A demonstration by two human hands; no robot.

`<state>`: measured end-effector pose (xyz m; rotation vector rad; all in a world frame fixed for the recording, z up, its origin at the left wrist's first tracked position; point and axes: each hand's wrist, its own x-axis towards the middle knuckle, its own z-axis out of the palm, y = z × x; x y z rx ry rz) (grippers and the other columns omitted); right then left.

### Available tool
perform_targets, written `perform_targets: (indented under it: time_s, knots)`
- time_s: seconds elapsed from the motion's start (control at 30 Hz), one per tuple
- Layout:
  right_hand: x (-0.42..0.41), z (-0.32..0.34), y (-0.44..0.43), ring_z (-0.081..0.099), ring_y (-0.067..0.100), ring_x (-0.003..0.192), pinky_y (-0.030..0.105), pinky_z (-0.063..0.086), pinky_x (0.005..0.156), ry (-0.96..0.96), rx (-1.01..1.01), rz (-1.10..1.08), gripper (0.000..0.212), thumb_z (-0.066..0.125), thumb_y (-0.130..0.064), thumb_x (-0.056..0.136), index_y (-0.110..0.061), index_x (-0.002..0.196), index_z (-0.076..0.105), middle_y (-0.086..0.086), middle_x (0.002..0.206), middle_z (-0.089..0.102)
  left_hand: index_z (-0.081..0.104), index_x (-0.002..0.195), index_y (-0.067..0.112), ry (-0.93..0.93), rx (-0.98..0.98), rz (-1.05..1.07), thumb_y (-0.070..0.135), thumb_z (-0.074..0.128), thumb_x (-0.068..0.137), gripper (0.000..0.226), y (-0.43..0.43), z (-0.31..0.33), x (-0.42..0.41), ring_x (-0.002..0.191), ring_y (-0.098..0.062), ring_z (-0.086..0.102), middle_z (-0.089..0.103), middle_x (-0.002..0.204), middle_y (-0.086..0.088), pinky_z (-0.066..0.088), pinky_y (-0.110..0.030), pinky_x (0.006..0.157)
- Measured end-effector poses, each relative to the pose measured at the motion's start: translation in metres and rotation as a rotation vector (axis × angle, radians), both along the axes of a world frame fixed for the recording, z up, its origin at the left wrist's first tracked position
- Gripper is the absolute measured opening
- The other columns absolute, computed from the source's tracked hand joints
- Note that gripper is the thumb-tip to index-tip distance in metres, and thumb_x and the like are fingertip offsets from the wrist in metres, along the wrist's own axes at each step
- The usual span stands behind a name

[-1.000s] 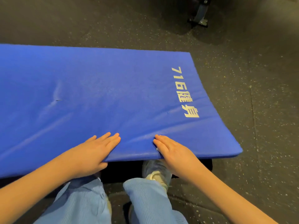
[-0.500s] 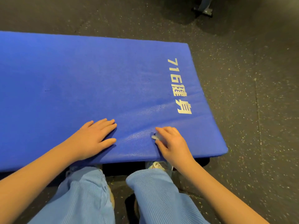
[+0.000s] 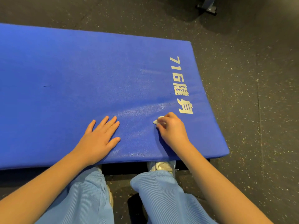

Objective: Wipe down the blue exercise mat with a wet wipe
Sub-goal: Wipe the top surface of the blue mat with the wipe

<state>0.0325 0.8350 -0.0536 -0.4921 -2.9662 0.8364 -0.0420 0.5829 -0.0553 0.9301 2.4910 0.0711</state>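
Head view: the blue exercise mat (image 3: 80, 78) lies flat on the speckled floor (image 3: 258, 94) and runs off to the left. The right grip (image 3: 173, 130) is curled, pinching a scrunched wet wipe (image 3: 157, 120) down onto the mat near its right end, just on the near side of the white lettering (image 3: 181, 84). The left grip (image 3: 98, 139) is spread flat on the mat by the near edge, apart from the wipe.

Looks like wiping has barely started; only a patch between and just beyond the hands shines. My guess for next: long strokes left and far, with the flat hand bracing the mat.
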Motion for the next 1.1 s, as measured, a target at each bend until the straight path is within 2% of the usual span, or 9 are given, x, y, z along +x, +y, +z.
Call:
perform_targets:
  time_s: [0.17,0.37,0.5,0.6,0.63,0.7,0.8,0.97,1.1]
  knots:
    - [0.016,0.005,-0.007,0.060,0.036,0.082,0.028,0.042,0.065,0.038,-0.052,0.254,0.014,0.068,-0.009,0.085,-0.005,0.098,0.068,0.013,0.091,0.060,-0.011,0.149,0.029,0.021,-0.005,0.003,0.074,-0.043,0.056,0.108,-0.002,-0.002,0.004,0.138,-0.003,-0.025,-0.025,0.148,0.019,-0.013,-0.038,0.116]
    - [-0.033,-0.019,0.007,0.057,0.038,0.077,0.036,0.046,0.062,0.112,0.011,-0.075,0.012,0.066,-0.010,0.086,0.001,0.087,0.069,0.018,0.086,0.058,-0.010,0.150,0.029,-0.043,-0.022,0.000,0.078,-0.043,0.048,0.118,0.001,0.007,-0.001,0.137,-0.003,-0.028,-0.028,0.147,0.019,-0.015,-0.037,0.116]
    - [-0.021,-0.020,-0.002,0.053,0.032,0.072,0.033,0.043,0.054,0.114,0.107,0.168,0.009,0.063,-0.013,0.084,-0.007,0.085,0.069,0.010,0.082,0.055,-0.009,0.152,0.029,-0.066,-0.013,-0.016,0.081,-0.040,0.048,0.120,0.014,0.003,-0.021,0.137,-0.002,-0.028,-0.028,0.148,0.018,-0.014,-0.035,0.117]
    - [-0.036,-0.021,0.020,0.059,0.038,0.093,0.040,0.048,0.074,0.060,0.272,0.154,0.023,0.057,-0.021,0.085,-0.012,0.101,0.070,0.012,0.103,0.064,-0.004,0.153,0.027,-0.047,0.000,0.010,0.079,-0.040,0.052,0.118,0.021,-0.004,-0.020,0.137,-0.003,-0.027,-0.025,0.149,0.017,-0.013,-0.038,0.117]
    - [-0.039,-0.020,0.017,0.053,0.039,0.113,0.048,0.046,0.093,-0.048,0.248,0.150,0.032,0.050,-0.026,0.090,-0.011,0.114,0.065,0.015,0.124,0.058,-0.002,0.153,0.027,-0.038,0.008,0.017,0.078,-0.038,0.056,0.116,0.021,-0.007,-0.018,0.138,-0.004,-0.026,-0.023,0.150,0.017,-0.014,-0.039,0.117]
    - [-0.035,-0.020,0.003,0.022,0.034,0.143,0.048,0.014,0.118,-0.232,0.137,0.184,0.060,0.026,-0.046,0.094,-0.010,0.140,0.042,0.015,0.155,0.026,0.000,0.153,0.027,-0.034,0.022,0.022,0.078,-0.036,0.060,0.112,0.019,-0.010,-0.017,0.139,-0.004,-0.024,-0.021,0.151,0.018,-0.014,-0.038,0.117]
    - [-0.031,-0.022,-0.002,-0.003,0.023,0.149,0.036,-0.007,0.117,-0.295,0.142,0.207,0.085,0.006,-0.064,0.085,-0.014,0.153,0.016,0.008,0.162,0.000,-0.009,0.150,0.028,-0.047,0.017,0.027,0.079,-0.037,0.058,0.109,0.019,-0.011,-0.019,0.139,-0.003,-0.027,-0.025,0.149,0.019,-0.016,-0.037,0.116]
    - [-0.073,-0.029,0.013,-0.008,0.021,0.148,0.038,-0.007,0.118,-0.364,0.177,0.049,0.072,0.028,-0.052,0.100,-0.011,0.154,0.003,0.007,0.162,-0.008,-0.010,0.151,0.027,-0.063,0.005,0.006,0.081,-0.037,0.054,0.114,0.026,-0.011,-0.031,0.138,-0.003,-0.030,-0.028,0.150,0.018,-0.015,-0.038,0.117]
    - [-0.048,-0.021,-0.006,-0.009,0.020,0.148,0.034,-0.012,0.116,-0.330,0.146,0.266,0.087,0.007,-0.066,0.086,-0.012,0.154,0.002,0.007,0.161,-0.010,-0.008,0.151,0.027,-0.043,0.028,0.039,0.081,-0.033,0.058,0.111,0.035,-0.017,-0.032,0.141,-0.005,-0.026,-0.025,0.152,0.017,-0.017,-0.039,0.116]
